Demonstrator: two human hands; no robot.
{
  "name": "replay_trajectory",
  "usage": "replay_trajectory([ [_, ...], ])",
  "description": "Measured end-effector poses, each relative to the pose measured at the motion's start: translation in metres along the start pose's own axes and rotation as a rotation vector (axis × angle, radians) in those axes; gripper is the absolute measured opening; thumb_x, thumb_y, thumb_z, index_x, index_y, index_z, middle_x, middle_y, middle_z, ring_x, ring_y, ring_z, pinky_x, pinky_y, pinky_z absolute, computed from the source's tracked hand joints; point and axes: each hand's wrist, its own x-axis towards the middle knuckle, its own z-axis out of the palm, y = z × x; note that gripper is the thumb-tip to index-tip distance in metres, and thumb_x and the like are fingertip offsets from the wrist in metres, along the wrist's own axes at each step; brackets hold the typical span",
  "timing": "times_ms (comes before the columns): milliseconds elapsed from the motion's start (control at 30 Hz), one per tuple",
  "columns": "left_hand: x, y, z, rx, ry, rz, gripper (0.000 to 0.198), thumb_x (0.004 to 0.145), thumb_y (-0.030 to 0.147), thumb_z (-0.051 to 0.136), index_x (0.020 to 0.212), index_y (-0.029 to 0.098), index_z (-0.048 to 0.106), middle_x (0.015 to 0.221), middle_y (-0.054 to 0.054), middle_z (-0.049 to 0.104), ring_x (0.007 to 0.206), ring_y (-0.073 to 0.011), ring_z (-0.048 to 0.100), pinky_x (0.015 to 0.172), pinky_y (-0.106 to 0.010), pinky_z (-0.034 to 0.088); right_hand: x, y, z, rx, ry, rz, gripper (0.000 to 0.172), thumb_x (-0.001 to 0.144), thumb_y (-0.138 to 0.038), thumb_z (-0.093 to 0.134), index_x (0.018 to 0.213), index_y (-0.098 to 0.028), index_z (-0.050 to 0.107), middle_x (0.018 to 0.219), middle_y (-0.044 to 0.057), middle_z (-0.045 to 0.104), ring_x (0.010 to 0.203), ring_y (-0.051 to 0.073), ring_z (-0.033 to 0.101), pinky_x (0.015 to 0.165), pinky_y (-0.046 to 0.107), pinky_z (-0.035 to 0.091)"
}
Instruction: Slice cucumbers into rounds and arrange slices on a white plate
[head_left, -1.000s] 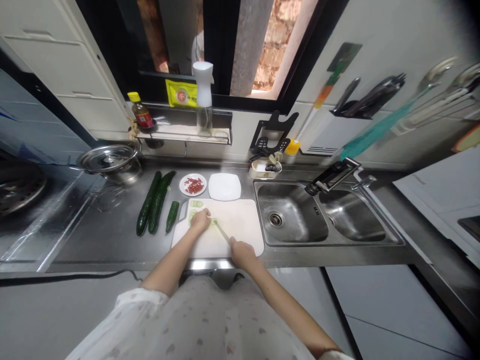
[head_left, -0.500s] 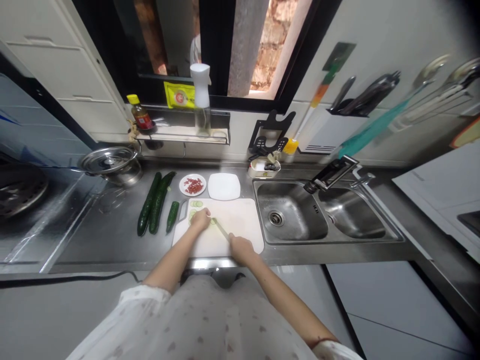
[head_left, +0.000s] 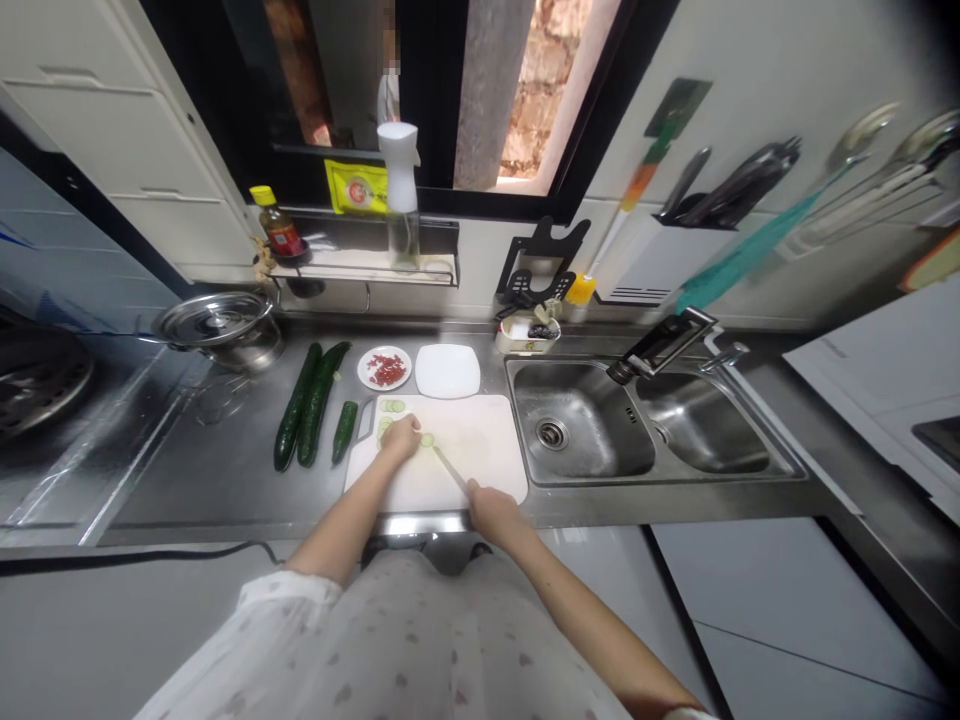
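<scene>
A white cutting board (head_left: 480, 440) lies on the steel counter in front of me. My left hand (head_left: 400, 438) is closed over a piece of cucumber at the board's left part, which the fingers mostly hide. Several pale cucumber slices (head_left: 391, 406) lie just beyond that hand. My right hand (head_left: 489, 508) grips the handle of a knife (head_left: 448, 466) near the board's front edge. The blade points up and left toward a slice (head_left: 427, 440) beside my left hand.
Two whole cucumbers (head_left: 304, 405) and a short piece (head_left: 344, 431) lie left of the board. A small plate of red bits (head_left: 385, 367) and an empty white plate (head_left: 448, 371) sit behind it. A double sink (head_left: 645, 425) is on the right, a steel pot (head_left: 217, 325) at left.
My right hand has drawn back a little toward the board's front edge with the knife. My left hand stays on the cucumber.
</scene>
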Motion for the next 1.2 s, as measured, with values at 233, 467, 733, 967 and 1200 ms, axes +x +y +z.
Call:
replay_trajectory([
  [233, 0.002, -0.001, 0.001, -0.002, -0.007, 0.000, 0.020, 0.081, 0.028, 0.058, 0.100, 0.026, 0.060, 0.108, -0.005, 0.069, 0.101, -0.0225, 0.063, 0.081, -0.029, 0.045, 0.011, -0.009, -0.010, 0.002, 0.009, -0.026, 0.032, 0.088, -0.011, 0.038, 0.117, -0.016, 0.049, 0.097, 0.015, 0.068, 0.095, 0.025, 0.066, 0.074, 0.032, 0.046],
  [467, 0.001, 0.000, -0.001, -0.005, -0.005, -0.004, 0.019, 0.081, 0.029, 0.059, 0.099, 0.026, 0.061, 0.105, -0.006, 0.069, 0.100, -0.0223, 0.063, 0.081, -0.029, 0.045, 0.018, -0.017, -0.020, -0.008, 0.002, -0.040, 0.029, 0.089, -0.012, 0.039, 0.116, -0.015, 0.049, 0.099, 0.016, 0.068, 0.098, 0.025, 0.066, 0.074, 0.032, 0.046],
  [733, 0.001, -0.001, -0.001, 0.003, -0.010, 0.000, 0.018, 0.082, 0.030, 0.057, 0.100, 0.027, 0.060, 0.107, -0.007, 0.068, 0.100, -0.0228, 0.063, 0.081, -0.029, 0.045, 0.019, -0.017, -0.025, -0.001, -0.013, -0.042, 0.031, 0.088, -0.011, 0.038, 0.117, -0.015, 0.049, 0.100, 0.016, 0.068, 0.098, 0.026, 0.065, 0.074, 0.033, 0.047],
  [967, 0.000, 0.001, -0.002, -0.002, -0.013, -0.009, 0.020, 0.081, 0.030, 0.059, 0.100, 0.027, 0.060, 0.107, -0.006, 0.068, 0.101, -0.0225, 0.063, 0.081, -0.029, 0.045, 0.018, -0.018, -0.029, -0.004, -0.030, -0.032, 0.031, 0.089, -0.011, 0.039, 0.117, -0.015, 0.049, 0.103, 0.015, 0.067, 0.100, 0.025, 0.065, 0.076, 0.032, 0.047],
  [1200, -0.002, 0.002, -0.004, 0.001, -0.010, -0.008, 0.020, 0.082, 0.028, 0.058, 0.101, 0.027, 0.061, 0.107, -0.005, 0.069, 0.101, -0.0217, 0.063, 0.083, -0.028, 0.045, 0.017, -0.016, -0.028, -0.008, -0.034, -0.028, 0.032, 0.087, -0.011, 0.040, 0.118, -0.016, 0.049, 0.102, 0.016, 0.068, 0.098, 0.026, 0.065, 0.074, 0.033, 0.047],
])
